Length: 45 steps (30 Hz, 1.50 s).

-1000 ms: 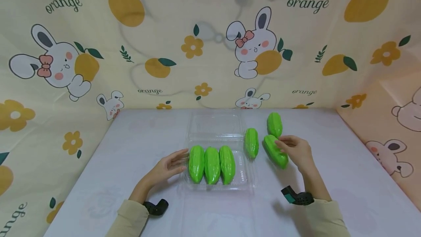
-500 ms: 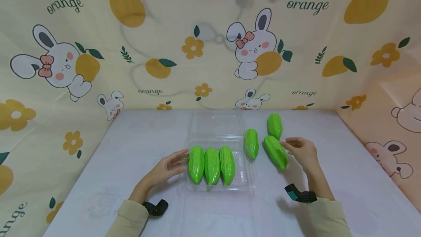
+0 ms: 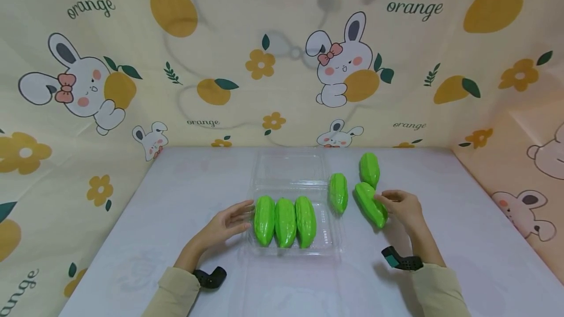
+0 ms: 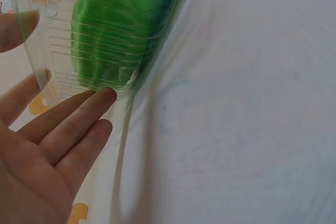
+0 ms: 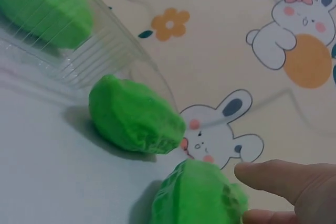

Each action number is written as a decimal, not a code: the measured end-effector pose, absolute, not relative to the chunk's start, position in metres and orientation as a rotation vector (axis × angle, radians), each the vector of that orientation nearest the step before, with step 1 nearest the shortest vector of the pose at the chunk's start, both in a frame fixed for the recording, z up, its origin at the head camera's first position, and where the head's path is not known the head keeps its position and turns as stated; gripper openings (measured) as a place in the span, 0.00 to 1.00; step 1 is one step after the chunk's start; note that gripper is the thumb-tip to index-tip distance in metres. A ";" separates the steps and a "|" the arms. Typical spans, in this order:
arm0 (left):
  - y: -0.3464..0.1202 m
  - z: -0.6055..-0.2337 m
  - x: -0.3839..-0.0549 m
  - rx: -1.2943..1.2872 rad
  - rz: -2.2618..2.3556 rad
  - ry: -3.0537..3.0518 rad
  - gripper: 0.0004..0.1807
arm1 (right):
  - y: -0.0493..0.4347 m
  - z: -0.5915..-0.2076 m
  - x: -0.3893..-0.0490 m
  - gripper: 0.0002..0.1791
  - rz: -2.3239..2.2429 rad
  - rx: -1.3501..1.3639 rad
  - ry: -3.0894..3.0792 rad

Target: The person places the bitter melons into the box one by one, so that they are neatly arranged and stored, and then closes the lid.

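Note:
Three green ridged gourds (image 3: pixel 285 222) lie side by side in a clear plastic clamshell box (image 3: pixel 326 238), its lid folded back. My left hand (image 3: pixel 226 221) is at the box's left side, fingers extended, fingertips at the ribbed clear wall in the left wrist view. On the right, my right hand (image 3: pixel 402 207) has its fingertips at the upper right edge of a tilted green gourd (image 3: pixel 370 205). In the right wrist view one extended finger (image 5: pixel 273 177) is above that gourd, and the lower digit is partly cut off by the frame.
Another gourd (image 3: pixel 338 193) lies just right of the box, and one more (image 3: pixel 369 169) is behind the tilted one, their ends close together. A patterned cloth (image 3: pixel 282 62) hangs behind the white table (image 3: pixel 194 175). Each wrist carries a black strap device (image 3: pixel 403 260).
My right hand drew back to the right off the tilted gourd, then came back to its edge. The left hand and the gourds stay in place; the view has shifted slightly.

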<state>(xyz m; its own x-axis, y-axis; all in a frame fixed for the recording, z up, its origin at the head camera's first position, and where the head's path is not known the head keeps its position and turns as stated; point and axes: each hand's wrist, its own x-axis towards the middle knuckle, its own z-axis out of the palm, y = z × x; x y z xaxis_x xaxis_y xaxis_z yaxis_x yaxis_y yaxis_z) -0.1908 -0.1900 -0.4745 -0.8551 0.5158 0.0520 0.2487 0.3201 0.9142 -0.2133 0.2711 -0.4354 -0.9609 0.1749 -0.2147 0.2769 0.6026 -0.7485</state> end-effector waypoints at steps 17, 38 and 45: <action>-0.188 -0.472 -0.191 0.709 1.551 2.339 0.34 | 0.263 -0.443 -0.216 0.44 -1.262 0.352 2.677; -0.189 -0.472 -0.190 0.706 1.556 2.329 0.34 | 0.261 -0.441 -0.214 0.45 -1.275 0.361 2.665; -0.189 -0.472 -0.190 0.713 1.555 2.328 0.34 | 0.260 -0.437 -0.212 0.45 -1.295 0.355 2.675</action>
